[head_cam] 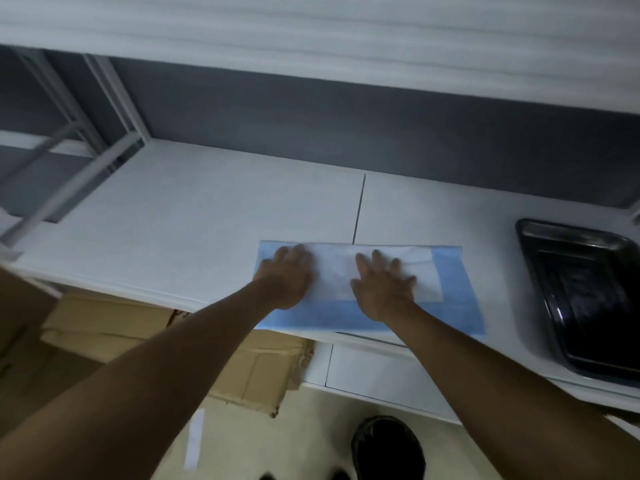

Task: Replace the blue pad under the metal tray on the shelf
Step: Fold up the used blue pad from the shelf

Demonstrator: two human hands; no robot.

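Both hands (332, 282) press flat on the blue pad (453, 299), metal tray (588, 299) well apart.

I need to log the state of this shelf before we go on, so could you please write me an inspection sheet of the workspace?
Surface: white shelf, a seam between its two panels.
Job's things: blue pad lies folded at the front edge; metal tray sits to its right, apart from it.
Clutter: nothing seen.
Grippers: left hand and right hand press flat on the pad, fingers spread.
Cables: nothing seen.
Surroundings: cardboard boxes below the shelf; black bin on the floor.
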